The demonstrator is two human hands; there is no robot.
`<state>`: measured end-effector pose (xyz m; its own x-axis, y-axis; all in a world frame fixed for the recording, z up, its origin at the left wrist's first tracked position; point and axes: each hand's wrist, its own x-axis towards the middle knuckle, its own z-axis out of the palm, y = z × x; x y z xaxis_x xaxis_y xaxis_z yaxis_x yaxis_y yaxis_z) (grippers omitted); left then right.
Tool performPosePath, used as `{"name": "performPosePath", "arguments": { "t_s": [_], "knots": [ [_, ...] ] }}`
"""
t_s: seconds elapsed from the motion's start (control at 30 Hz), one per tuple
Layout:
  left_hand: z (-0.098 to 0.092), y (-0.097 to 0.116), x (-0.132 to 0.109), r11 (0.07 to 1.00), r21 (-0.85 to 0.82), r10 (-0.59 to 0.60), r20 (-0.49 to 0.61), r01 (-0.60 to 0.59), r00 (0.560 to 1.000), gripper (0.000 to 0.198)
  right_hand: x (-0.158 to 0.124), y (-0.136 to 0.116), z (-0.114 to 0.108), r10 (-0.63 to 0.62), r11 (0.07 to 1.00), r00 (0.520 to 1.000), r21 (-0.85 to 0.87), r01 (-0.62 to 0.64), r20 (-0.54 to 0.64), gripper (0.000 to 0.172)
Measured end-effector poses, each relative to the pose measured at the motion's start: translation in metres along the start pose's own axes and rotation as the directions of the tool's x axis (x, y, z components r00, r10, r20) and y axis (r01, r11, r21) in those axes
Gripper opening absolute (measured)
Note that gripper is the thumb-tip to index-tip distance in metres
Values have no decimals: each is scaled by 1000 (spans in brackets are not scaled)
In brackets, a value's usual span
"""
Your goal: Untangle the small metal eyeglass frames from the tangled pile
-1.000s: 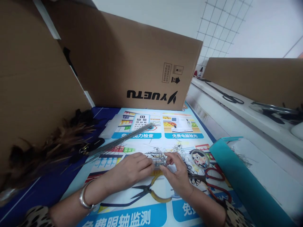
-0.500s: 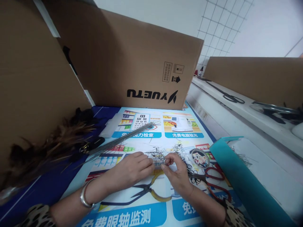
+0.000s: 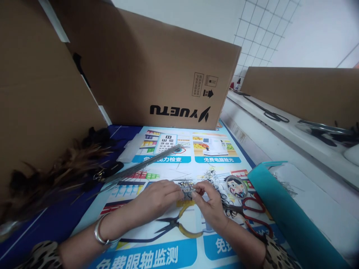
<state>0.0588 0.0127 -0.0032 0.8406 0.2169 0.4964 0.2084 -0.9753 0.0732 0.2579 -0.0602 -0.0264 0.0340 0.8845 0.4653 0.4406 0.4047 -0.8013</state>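
Note:
A small tangle of thin wire pieces lies between my two hands over the printed table cover. My left hand, palm down, has its fingers bent together at the tangle's left side; its fingertips are partly hidden. At the right side, my right hand pinches with thumb and index finger, and what is between them is too small to name. Yellow-handled pliers lie open just below the hands. Red-handled scissors rest to the right, beside black curled pieces and a round clear container.
A bundle of long thin wires lies behind my left hand. Brown feathers are at the left. A large cardboard box stands behind, and a teal box holding wire bits sits at the right.
The wire tangle looks more gathered between the hands, slightly lower than before. Both hands have stayed nearly in place, with small finger movements.

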Motion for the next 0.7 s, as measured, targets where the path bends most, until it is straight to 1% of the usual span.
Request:
{"name": "performPosePath", "arguments": {
  "t_s": [0.13, 0.23, 0.3, 0.47, 0.57, 0.7],
  "knots": [
    [0, 0, 0, 994, -95, -56, 36, 59, 998, 20, 0, -2, 0, -32, 999, 999, 5, 32, 10, 8],
    [3, -1, -3, 984, -131, -118, 45, 123, 992, 18, 0, -1, 1, -82, 997, 996, -10, 82, 25, 9],
    [5, -3, -5, 979, -147, -139, 44, 144, 989, 19, 0, -1, 1, -104, 994, 994, -28, 106, 40, 9],
    [0, -3, -3, 973, -210, -104, -12, 99, 994, 25, -1, -1, 1, -134, 988, 989, -70, 139, 65, 10],
    [-6, -1, 0, 973, -205, -112, -11, 107, 994, 25, -1, -1, 2, -166, 977, 984, -127, 174, 67, 14],
    [-9, 3, 1, 978, -127, -170, -35, 164, 985, 22, -3, -1, 5, -225, 954, 973, -190, 232, 60, 15]
  ]
}}
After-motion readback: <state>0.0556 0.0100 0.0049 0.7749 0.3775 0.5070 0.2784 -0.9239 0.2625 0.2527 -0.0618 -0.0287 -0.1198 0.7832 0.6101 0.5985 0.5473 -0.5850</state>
